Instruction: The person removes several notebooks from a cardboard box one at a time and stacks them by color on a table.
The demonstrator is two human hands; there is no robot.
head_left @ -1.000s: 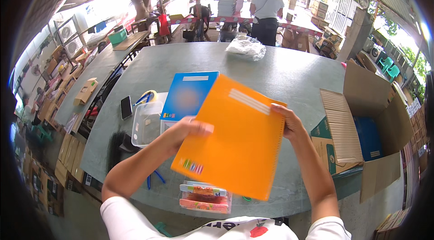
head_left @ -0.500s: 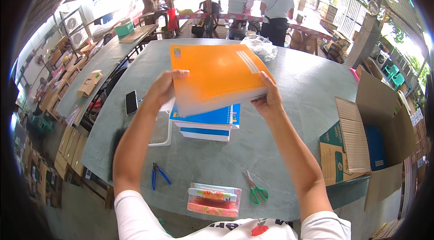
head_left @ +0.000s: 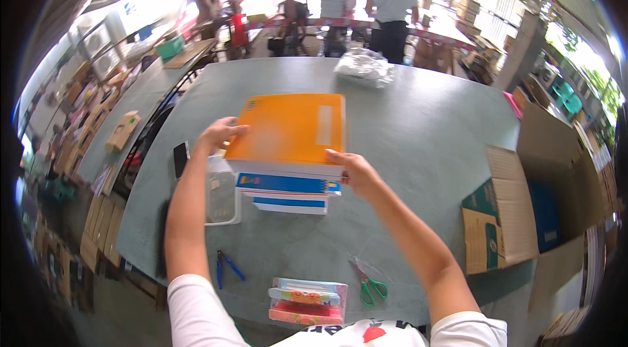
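Grey-topped bench [head_left: 418, 229], near edge: pink-and-blue wrapped pack [head_left: 306, 298]. Green-handled metal scissors [head_left: 368, 281] to its right, blue-handled pliers [head_left: 219, 272] to its left. Left of bench centre: left hand [head_left: 221, 132] and right hand [head_left: 353, 169] grip orange-covered rectangular notebook [head_left: 288, 128], thumbs on top, other fingers partly hidden. Beneath, stacked blue-covered notebooks [head_left: 284, 183]; contact, cannot tell. Far edge: crumpled translucent plastic [head_left: 365, 67].
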